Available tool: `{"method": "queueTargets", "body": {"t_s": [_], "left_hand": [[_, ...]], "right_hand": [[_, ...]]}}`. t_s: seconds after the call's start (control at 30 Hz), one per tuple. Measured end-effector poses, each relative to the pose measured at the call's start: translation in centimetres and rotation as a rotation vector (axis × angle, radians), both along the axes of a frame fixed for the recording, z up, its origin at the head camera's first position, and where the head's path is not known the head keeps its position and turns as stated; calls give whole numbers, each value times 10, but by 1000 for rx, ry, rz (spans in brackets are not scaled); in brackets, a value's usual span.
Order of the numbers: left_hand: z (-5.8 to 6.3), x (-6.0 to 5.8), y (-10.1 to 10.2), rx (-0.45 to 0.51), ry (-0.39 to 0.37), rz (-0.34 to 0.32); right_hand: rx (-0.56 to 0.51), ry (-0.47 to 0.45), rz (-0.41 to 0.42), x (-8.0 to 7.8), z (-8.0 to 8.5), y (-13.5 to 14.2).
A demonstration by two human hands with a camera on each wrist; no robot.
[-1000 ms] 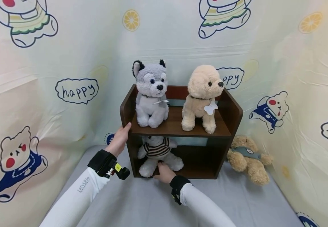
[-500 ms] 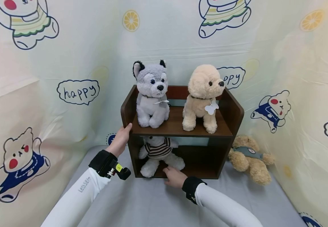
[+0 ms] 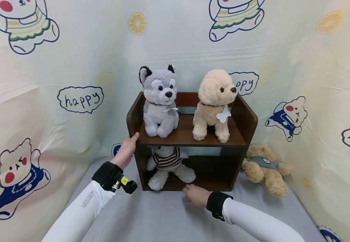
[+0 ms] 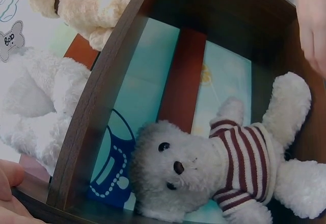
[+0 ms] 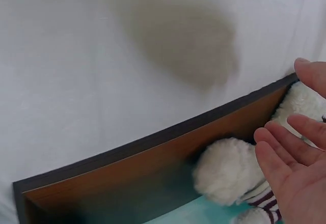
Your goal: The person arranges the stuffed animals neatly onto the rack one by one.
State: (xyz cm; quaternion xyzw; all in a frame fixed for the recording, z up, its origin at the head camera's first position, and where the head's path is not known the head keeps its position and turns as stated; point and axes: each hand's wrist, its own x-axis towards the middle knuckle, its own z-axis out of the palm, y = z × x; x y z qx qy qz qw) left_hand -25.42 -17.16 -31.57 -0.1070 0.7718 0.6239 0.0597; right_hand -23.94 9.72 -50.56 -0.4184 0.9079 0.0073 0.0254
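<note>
A dark brown two-tier shelf (image 3: 193, 145) stands upright on the grey surface. With my left hand (image 3: 125, 150) I hold its left side panel, the thumb on the front edge at the height of the middle board. My right hand (image 3: 197, 195) is just in front of the bottom board, its fingers loosely extended and holding nothing, as the right wrist view confirms. Inside the lower compartment, at the left, sits a white teddy bear (image 3: 169, 161) in a striped sweater, its head partly hidden behind the middle board. In the left wrist view the bear's face (image 4: 175, 169) shows.
On the upper board sit a grey husky plush (image 3: 161, 101) at the left and a cream dog plush (image 3: 212, 104) with a white tag at the right. Right of the shelf, a brown teddy bear (image 3: 266, 169) leans by the printed curtain (image 3: 323, 77).
My right hand has come away from the white bear's legs and moved right along the shelf's bottom edge. The left hand keeps its hold on the side panel.
</note>
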Motion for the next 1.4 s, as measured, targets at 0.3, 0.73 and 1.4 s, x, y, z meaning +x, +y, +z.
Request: {"method": "queueTargets", "body": {"t_s": [0.3, 0.73, 1.4], "left_hand": [[1, 4, -5, -9, 1, -2], [2, 4, -5, -49, -4, -2], [1, 3, -1, -44, 8, -23]], "right_hand": [[7, -21, 29, 14, 8, 28], [64, -125, 69, 23, 23, 54], [6, -215, -80, 27, 55, 109]]}}
